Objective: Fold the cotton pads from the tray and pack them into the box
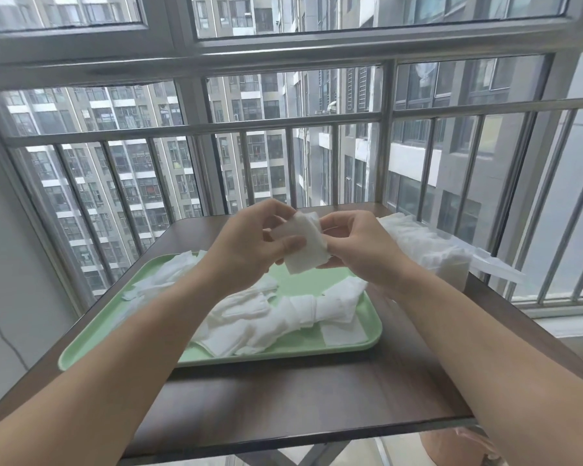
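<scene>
White cotton pad (303, 245): held in the air over the far part of the tray, between both hands, its top bent over.
Left hand (249, 247): fingers curled round the pad's left edge, thumb pressed on its front face.
Right hand (360, 250): pinches the pad's right edge, fingers curled in.
Loose pads (266, 317): a white heap spread over the tray, many overlapping.
Tray (78, 354): pale green, flat on the table, left of centre.
Box (451, 267): clear, at the table's far right, just beside the tray, white pads packed in a row inside.
Lid (498, 269): clear, sticking out to the right of the box.
Table (300, 398): dark brown top.
Railing (196, 129): metal bars beyond the table, tower blocks behind them.
</scene>
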`<state>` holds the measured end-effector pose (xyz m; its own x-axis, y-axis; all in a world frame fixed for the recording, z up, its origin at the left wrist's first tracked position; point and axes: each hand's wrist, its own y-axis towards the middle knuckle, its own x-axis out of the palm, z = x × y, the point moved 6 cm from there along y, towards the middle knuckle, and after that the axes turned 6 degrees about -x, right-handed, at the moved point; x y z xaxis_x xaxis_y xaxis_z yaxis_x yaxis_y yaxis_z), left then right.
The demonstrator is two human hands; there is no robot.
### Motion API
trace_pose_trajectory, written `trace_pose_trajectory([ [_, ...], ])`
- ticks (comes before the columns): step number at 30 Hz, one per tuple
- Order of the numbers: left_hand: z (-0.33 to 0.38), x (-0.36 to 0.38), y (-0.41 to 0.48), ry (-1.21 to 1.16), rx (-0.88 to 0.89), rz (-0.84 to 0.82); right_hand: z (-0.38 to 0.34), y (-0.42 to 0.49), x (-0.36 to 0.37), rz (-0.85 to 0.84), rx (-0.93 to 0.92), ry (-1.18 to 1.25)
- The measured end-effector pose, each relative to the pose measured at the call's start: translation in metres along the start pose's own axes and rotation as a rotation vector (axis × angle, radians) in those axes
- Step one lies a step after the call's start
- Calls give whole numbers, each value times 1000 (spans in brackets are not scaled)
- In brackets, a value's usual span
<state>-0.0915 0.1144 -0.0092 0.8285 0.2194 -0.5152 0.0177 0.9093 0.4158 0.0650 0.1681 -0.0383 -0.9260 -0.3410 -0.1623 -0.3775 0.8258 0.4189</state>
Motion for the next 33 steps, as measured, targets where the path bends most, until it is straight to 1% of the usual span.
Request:
trace_pose_trajectory([
  [5, -5, 0, 3, 64, 0, 21, -2, -2, 2, -21, 11, 35],
  [10, -4, -3, 6, 204, 5, 120, -3, -2, 4, -47, 20, 124],
  [12, -3, -4, 7, 239, -16, 154, -7, -3, 2, -41, -25, 70],
  [14, -6, -4, 10, 247, -86, 163, -9, -2, -2, -6, -62, 28],
  [16, -13, 4, 12, 171, -166, 104, -11, -1, -9, 84, -90, 43],
  [18, -17, 16, 13, 156, -213, -6, -13, 0, -21, 228, -103, 63],
  [20, -18, 31, 13, 277, -216, -131, -16, -1, -31, 354, -119, 5],
  [22, -19, 47, 12, 393, -197, -256, -17, -1, -36, 418, -145, -70],
  [25, -17, 72, 14, 474, -206, -389, -20, -2, -37, 449, -220, -233],
  [27, -14, 85, 17, 511, -219, -415, -23, -2, -36, 436, -263, -337],
  [31, -8, 105, 22, 600, -159, -450, -26, -4, -35, 418, -271, -367],
  [33, -6, 112, 23, 587, -134, -458, -26, -4, -35, 413, -267, -367],
])
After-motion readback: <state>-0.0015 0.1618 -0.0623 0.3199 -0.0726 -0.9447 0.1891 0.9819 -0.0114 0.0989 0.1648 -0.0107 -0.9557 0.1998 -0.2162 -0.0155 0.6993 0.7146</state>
